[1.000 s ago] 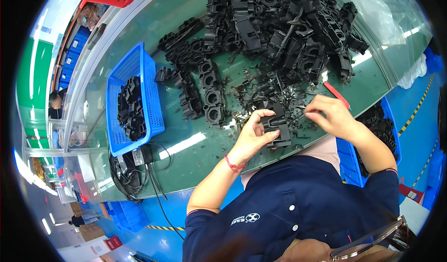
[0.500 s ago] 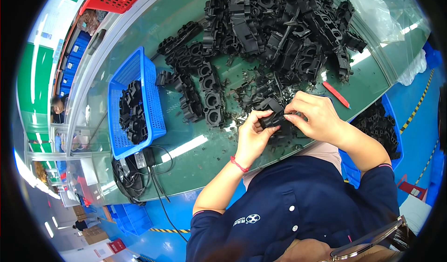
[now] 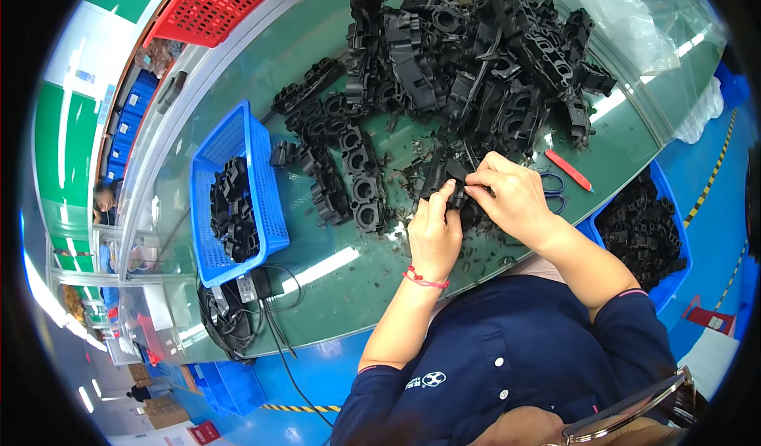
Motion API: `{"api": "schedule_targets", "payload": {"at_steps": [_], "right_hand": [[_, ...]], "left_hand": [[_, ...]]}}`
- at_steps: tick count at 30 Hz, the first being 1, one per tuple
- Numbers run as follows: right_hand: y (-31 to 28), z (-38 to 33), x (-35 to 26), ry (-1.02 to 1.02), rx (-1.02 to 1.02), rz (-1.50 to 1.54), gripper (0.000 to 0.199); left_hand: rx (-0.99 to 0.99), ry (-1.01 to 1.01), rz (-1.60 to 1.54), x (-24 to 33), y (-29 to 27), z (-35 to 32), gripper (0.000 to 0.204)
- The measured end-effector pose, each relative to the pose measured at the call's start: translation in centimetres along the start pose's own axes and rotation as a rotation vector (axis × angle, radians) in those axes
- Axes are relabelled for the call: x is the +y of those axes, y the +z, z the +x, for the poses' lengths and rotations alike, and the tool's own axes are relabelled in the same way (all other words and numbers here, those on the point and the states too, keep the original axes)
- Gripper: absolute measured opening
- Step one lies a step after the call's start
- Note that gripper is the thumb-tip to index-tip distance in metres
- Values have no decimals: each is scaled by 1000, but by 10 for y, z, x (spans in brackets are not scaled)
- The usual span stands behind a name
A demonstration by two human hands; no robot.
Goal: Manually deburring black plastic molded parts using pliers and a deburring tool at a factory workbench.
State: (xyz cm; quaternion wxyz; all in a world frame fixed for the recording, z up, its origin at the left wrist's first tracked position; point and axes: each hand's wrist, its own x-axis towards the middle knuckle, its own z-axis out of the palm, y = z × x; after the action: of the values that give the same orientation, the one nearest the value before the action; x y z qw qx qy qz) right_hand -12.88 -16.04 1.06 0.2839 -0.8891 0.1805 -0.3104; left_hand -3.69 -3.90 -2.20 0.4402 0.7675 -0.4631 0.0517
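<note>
Both hands are together at the near edge of the green worktable [image 3: 333, 287], working one black plastic part [image 3: 445, 183] between them. The left hand [image 3: 434, 236], a red cord bracelet [image 3: 425, 279] at its wrist, has its fingers curled shut around the lower end of that part, thumb pressed up against it. The right hand [image 3: 511, 196] comes in from the other side, fingertips pinched onto the part's upper edge, the two hands touching at the knuckles. The part sits just in front of the person's chest, at the near fringe of the big heap of black moulded parts [image 3: 476, 49] that covers the far half of the table. A row of ringed black pieces [image 3: 353, 180] runs down beside the left hand. Just beyond the right hand lie blue-handled scissors [image 3: 552, 192] and a red utility knife [image 3: 569, 170], both flat on the table. To the left stands a blue plastic basket [image 3: 238, 137] holding a small stack of black parts; black cables [image 3: 254, 311] trail below it. A second blue bin [image 3: 658, 240], full of black parts, sits off the table's right end, and a red basket [image 3: 214, 2] is at the far left corner.
</note>
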Motion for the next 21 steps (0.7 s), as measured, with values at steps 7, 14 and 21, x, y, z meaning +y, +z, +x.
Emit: {"api": "schedule_targets", "payload": {"at_steps": [7, 14, 21], "right_hand": [[12, 2, 0, 207, 3, 236, 9], [20, 0, -1, 271, 29, 327, 10], [27, 0, -3, 325, 75, 342, 10]], "left_hand": [[56, 24, 25, 4, 2, 5, 34], [23, 9, 68, 3, 0, 5, 38], [26, -25, 100, 4, 0, 7, 38]]}}
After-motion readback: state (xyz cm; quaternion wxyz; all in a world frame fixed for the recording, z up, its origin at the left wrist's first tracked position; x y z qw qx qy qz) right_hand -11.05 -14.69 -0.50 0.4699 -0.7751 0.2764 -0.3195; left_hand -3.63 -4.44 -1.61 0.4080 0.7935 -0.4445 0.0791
